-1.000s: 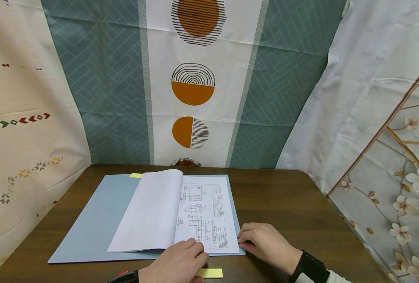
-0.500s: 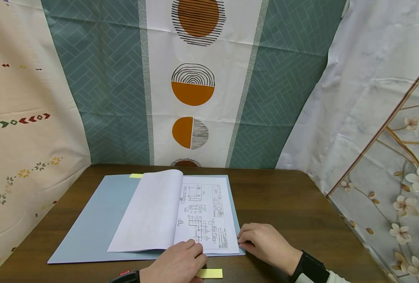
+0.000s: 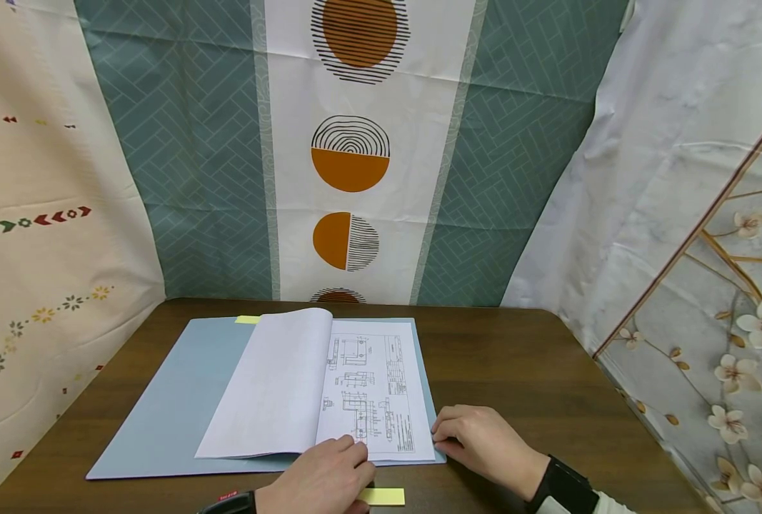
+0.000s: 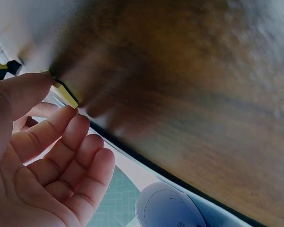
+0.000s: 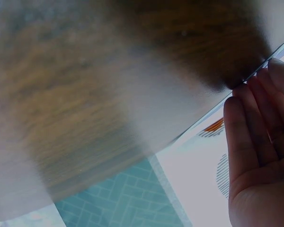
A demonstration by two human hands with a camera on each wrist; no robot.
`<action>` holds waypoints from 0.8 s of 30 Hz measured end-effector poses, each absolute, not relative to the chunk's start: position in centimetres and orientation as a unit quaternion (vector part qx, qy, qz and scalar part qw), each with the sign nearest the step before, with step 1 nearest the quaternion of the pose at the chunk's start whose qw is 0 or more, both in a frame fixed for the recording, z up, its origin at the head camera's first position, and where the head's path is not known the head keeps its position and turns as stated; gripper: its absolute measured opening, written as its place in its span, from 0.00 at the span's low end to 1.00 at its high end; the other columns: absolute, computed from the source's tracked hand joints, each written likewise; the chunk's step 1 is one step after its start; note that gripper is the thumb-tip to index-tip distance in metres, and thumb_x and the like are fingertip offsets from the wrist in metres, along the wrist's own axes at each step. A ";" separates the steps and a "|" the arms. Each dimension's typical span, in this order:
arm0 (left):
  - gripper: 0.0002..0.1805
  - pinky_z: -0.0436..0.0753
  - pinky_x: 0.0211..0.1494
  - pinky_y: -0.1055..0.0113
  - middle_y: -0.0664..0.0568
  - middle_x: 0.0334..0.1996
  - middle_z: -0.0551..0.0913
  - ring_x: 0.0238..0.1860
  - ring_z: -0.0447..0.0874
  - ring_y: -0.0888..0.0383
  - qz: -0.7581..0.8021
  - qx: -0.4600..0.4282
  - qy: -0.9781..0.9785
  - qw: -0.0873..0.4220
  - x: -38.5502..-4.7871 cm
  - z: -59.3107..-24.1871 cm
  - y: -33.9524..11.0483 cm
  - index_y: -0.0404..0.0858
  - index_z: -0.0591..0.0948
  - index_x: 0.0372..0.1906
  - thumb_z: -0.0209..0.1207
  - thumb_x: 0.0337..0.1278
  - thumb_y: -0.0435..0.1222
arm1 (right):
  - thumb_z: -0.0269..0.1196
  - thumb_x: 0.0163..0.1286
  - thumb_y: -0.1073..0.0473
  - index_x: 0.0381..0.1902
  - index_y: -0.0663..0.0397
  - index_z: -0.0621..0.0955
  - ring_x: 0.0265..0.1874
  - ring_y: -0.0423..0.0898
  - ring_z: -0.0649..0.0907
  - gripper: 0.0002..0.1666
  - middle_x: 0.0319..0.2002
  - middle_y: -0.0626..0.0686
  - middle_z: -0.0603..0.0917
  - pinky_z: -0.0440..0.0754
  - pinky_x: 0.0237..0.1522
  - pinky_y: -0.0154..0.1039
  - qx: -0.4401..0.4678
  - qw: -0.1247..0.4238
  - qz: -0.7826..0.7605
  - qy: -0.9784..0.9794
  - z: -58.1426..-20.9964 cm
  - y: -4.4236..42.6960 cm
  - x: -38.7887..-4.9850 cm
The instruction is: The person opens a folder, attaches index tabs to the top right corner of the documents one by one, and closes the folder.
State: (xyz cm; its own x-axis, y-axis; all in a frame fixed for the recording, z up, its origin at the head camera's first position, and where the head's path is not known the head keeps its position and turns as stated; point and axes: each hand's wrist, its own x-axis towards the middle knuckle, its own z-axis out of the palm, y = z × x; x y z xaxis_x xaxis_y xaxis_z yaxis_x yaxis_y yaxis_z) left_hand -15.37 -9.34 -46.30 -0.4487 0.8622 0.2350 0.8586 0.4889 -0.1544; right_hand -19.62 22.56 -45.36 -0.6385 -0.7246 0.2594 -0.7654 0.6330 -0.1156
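An opened blue folder [image 3: 156, 421] lies on the table, bearing a stack of white sheets. The left-hand page [image 3: 271, 385] is blank and curves up near the fold; line drawings cover the right-hand page [image 3: 393, 400]. My left hand [image 3: 323, 475] has its fingertips at the lower edge of that page. The thumb is by a yellow strip [image 3: 383, 496]. In the left wrist view the fingers of my left hand [image 4: 64, 94] bend loosely beside the yellow strip [image 4: 68, 96]. With fingers nearly straight, my right hand [image 3: 483, 442] touches the folder's lower right edge, also in the right wrist view.
The brown table [image 3: 522, 371] extends right of the folder. Another yellow strip [image 3: 248, 319] shows at the folder's top edge. Patterned cloths hang behind [image 3: 213, 178], on the left [image 3: 53, 271] and on the right [image 3: 689, 214]. A dark band is on each wrist.
My left hand has shifted very slightly to the left. The right hand, the folder and the pages look unmoved.
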 end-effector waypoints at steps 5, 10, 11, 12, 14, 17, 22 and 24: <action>0.13 0.57 0.33 0.80 0.66 0.29 0.74 0.30 0.63 0.69 0.000 -0.504 -0.853 0.134 -15.4 -46.2 -9.2 0.52 0.85 0.37 0.76 0.65 0.52 | 0.84 0.64 0.61 0.38 0.43 0.94 0.37 0.33 0.83 0.09 0.41 0.37 0.88 0.86 0.43 0.32 0.412 0.091 0.108 -0.900 -45.3 22.6 -19.6; 0.12 0.57 0.32 0.80 0.66 0.28 0.75 0.29 0.63 0.69 0.004 -0.511 -0.847 0.147 -15.5 -46.4 -9.1 0.51 0.85 0.36 0.77 0.62 0.49 | 0.83 0.64 0.61 0.38 0.44 0.94 0.37 0.33 0.83 0.08 0.42 0.37 0.88 0.87 0.44 0.33 0.406 0.083 0.109 -0.903 -45.3 22.6 -19.6; 0.12 0.57 0.32 0.80 0.65 0.28 0.75 0.29 0.63 0.69 0.007 -0.513 -0.845 0.152 -15.5 -46.4 -9.0 0.51 0.85 0.36 0.77 0.61 0.49 | 0.83 0.65 0.61 0.39 0.44 0.94 0.37 0.33 0.83 0.08 0.42 0.37 0.88 0.87 0.44 0.33 0.405 0.083 0.109 -0.904 -45.3 22.6 -19.6; 0.12 0.57 0.32 0.80 0.65 0.28 0.75 0.29 0.63 0.69 0.011 -0.515 -0.843 0.155 -15.5 -46.4 -9.0 0.51 0.85 0.36 0.78 0.61 0.49 | 0.83 0.65 0.61 0.39 0.44 0.94 0.38 0.33 0.83 0.08 0.42 0.37 0.89 0.87 0.44 0.33 0.405 0.082 0.110 -0.904 -45.3 22.6 -19.6; 0.12 0.58 0.33 0.80 0.65 0.28 0.76 0.29 0.62 0.69 0.015 -0.519 -0.841 0.150 -15.4 -46.3 -8.8 0.50 0.86 0.37 0.77 0.62 0.49 | 0.83 0.65 0.61 0.39 0.44 0.94 0.38 0.33 0.83 0.08 0.42 0.37 0.89 0.87 0.44 0.33 0.405 0.081 0.110 -0.904 -45.4 22.6 -19.6; 0.12 0.62 0.34 0.81 0.65 0.29 0.76 0.29 0.64 0.70 0.001 -0.512 -0.852 0.103 -15.2 -45.9 -8.7 0.48 0.86 0.41 0.74 0.67 0.49 | 0.83 0.64 0.61 0.38 0.44 0.94 0.37 0.33 0.83 0.08 0.42 0.37 0.89 0.87 0.44 0.33 0.407 0.085 0.111 -0.903 -45.4 22.5 -19.6; 0.11 0.67 0.34 0.80 0.66 0.28 0.74 0.28 0.66 0.71 -0.044 -0.484 -0.873 0.038 -15.1 -45.4 -8.4 0.47 0.85 0.46 0.72 0.70 0.48 | 0.84 0.63 0.61 0.38 0.44 0.94 0.37 0.33 0.83 0.09 0.41 0.37 0.88 0.87 0.43 0.32 0.414 0.096 0.110 -0.899 -45.5 22.6 -19.6; 0.11 0.68 0.33 0.80 0.66 0.27 0.74 0.28 0.67 0.71 -0.054 -0.480 -0.875 0.031 -15.0 -45.3 -8.3 0.47 0.84 0.46 0.73 0.70 0.46 | 0.84 0.63 0.61 0.38 0.44 0.94 0.37 0.32 0.83 0.09 0.41 0.37 0.88 0.87 0.43 0.32 0.414 0.095 0.110 -0.899 -45.5 22.6 -19.6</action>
